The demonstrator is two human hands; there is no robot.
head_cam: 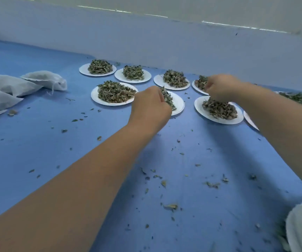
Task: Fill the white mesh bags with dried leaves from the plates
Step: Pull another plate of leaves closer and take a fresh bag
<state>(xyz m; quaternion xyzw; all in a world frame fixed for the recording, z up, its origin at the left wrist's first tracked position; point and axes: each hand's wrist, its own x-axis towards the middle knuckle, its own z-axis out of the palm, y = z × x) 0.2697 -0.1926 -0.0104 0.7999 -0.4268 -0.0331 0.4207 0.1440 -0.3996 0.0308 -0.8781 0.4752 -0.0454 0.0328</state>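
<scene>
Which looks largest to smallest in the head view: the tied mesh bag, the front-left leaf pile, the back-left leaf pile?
1. tied mesh bag and front-left leaf pile: about alike, not ranked.
2. back-left leaf pile: smallest, though it lies farther from the camera, so unsure.

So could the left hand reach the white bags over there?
Probably yes: the left hand grips leaves, and only a low plate and blue table lie between it and the white bags.

matt blue table (pixel 37 142), white paper plates (pixel 180 103), fine mesh cloth bags (pixel 44 79)
</scene>
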